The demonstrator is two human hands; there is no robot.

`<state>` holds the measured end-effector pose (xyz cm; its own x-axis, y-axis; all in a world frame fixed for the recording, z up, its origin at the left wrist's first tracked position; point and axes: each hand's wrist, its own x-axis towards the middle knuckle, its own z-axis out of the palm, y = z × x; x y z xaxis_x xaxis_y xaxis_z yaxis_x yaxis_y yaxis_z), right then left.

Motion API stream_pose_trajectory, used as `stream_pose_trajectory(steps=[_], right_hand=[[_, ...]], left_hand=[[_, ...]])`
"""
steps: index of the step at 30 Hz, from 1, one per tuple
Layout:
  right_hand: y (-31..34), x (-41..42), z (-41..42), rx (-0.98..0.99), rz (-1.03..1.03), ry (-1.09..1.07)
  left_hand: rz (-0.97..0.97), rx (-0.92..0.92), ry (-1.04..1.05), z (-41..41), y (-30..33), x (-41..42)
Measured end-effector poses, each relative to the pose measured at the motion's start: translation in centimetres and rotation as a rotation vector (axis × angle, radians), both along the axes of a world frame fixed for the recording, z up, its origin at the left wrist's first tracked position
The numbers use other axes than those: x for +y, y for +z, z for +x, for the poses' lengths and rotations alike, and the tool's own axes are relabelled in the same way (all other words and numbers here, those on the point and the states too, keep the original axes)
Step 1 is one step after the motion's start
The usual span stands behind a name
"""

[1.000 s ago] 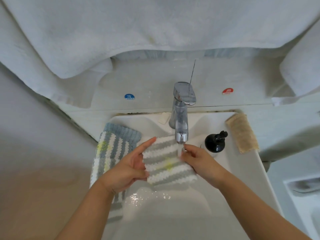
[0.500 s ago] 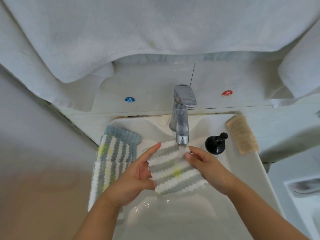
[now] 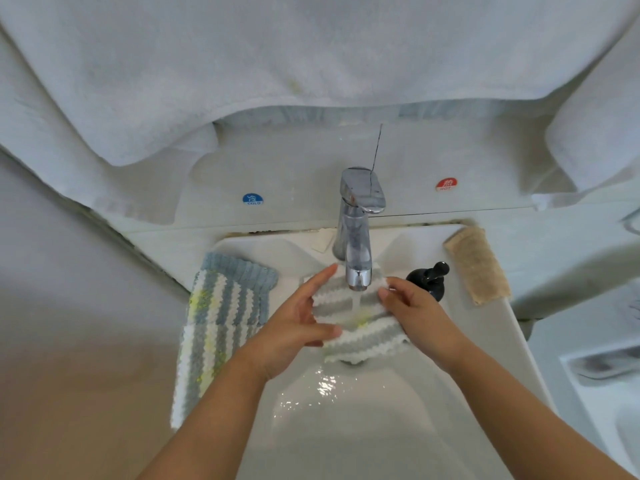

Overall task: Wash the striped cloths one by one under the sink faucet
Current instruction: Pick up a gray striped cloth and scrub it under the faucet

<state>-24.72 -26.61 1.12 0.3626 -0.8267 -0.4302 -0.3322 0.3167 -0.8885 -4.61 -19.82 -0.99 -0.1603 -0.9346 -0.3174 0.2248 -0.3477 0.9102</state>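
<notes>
A white ceramic sink [image 3: 391, 427] is seen from above, set against a pale wall with white terry towels [image 3: 311, 53] hung over it. Blue "cold" [image 3: 252, 198] and red "hot" [image 3: 446, 184] stickers are fixed to the ledge behind a chrome single-lever faucet [image 3: 356, 233].

Step in hand, as judged: rinsing of one striped cloth [image 3: 360, 327]. The cloth is held spread directly below the spout, over the basin, and a thin stream of water [image 3: 356, 304] falls onto its centre. The left hand [image 3: 294, 330] pinches the cloth's left edge between thumb and fingers, index finger extended. The right hand [image 3: 415, 313] grips the right edge with curled fingers.

A second striped cloth [image 3: 218, 327] is draped over the left sink rim, apparently waiting or already done; which cannot be told.

Next move, as judged: the cloth would need shifting or rubbing under the stream so that all areas are wetted, then wringing.

Materials: both cloths are chunky knit or crochet, in grey and white bands with yellow flecks, soft and absorbent. A glossy black pump dispenser [image 3: 429, 280] and a coarse beige pad [image 3: 478, 266] sit at the right rim.
</notes>
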Motion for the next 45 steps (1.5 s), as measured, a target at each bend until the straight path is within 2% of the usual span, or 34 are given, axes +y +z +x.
stream_pose_trajectory(steps=[5,7,8,9,10,12,13,17,21,23,34,37,40,43,44,45], right_hand=[[2.0,0.2,-0.4,0.399,-0.123,0.197],[4.2,0.3,-0.7,0.494,-0.278,0.173],[5.5,0.2,-0.6,0.46,-0.351,0.111],[7.1,0.0,-0.4,0.343,-0.373,0.011],[8.9,-0.4,0.0,0.189,-0.319,-0.081],[12.1,-1.4,1.3,-0.02,-0.11,-0.087],[13.1,-1.7,1.8,-0.042,-0.036,-0.033],[13.6,-2.1,3.0,-0.001,-0.019,0.093],[12.8,-2.2,2.6,-0.223,0.25,0.072],[12.8,-2.6,2.5,-0.264,0.313,0.082],[11.9,-2.1,2.1,-0.141,0.196,0.114],[11.5,-1.5,1.7,-0.056,0.003,0.126],[8.3,0.3,0.1,0.196,-0.197,0.094],[2.8,2.3,-1.4,0.42,-0.119,0.018],[1.8,2.8,-1.6,0.377,-0.027,0.015],[1.1,3.0,-1.6,0.247,0.094,0.014]], left_hand=[[-0.008,0.077,0.03,-0.5,0.1,0.7],[-0.011,0.104,0.028,-0.6,0.1,1.0],[-0.016,0.111,0.028,-0.7,0.1,1.0],[-0.023,0.112,0.026,-0.8,0.2,1.0],[-0.027,0.111,0.024,-0.9,0.2,1.0],[-0.029,0.116,0.021,-1.0,0.1,1.0],[-0.029,0.115,0.022,-1.1,0.1,1.1],[-0.029,0.105,0.026,-1.1,0.0,1.3],[-0.023,0.101,0.017,-1.2,-0.4,1.6],[-0.022,0.092,0.013,-1.4,-0.5,1.6],[-0.045,0.117,-0.006,-2.2,0.4,1.2],[-0.063,0.147,-0.025,-2.5,0.7,1.2],[-0.074,0.192,-0.033,-2.6,0.8,1.4],[-0.064,0.239,-0.016,-2.8,0.8,1.6],[-0.062,0.259,-0.022,-2.9,0.8,1.5],[-0.057,0.277,-0.034,-3.0,0.7,1.5]])
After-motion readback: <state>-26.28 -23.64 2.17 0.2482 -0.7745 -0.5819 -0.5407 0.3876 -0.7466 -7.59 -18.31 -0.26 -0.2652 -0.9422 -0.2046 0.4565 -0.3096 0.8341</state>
